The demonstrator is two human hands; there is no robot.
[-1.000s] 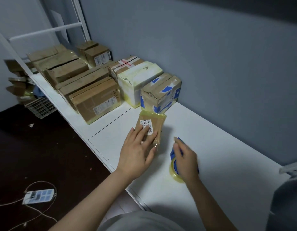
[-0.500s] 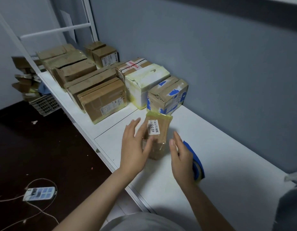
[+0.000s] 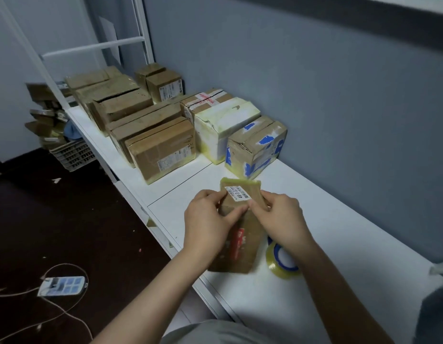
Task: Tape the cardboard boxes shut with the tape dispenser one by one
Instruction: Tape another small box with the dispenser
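Cardboard box point(image 3: 242, 242): between both hands, apparently tilted up.
Left hand point(image 3: 208, 219): grips its left edge.
Right hand point(image 3: 282, 219): pinches its right edge.

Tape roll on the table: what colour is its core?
The tape roll has a blue core under clear yellowish tape; head view.

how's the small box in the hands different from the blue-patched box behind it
The small box is slim, pinched by the left hand and right hand; the blue-patched box is bulkier and sits untouched on the table. The small box carries a white label; the blue-patched box has blue tape scraps. Both are brown cardboard.
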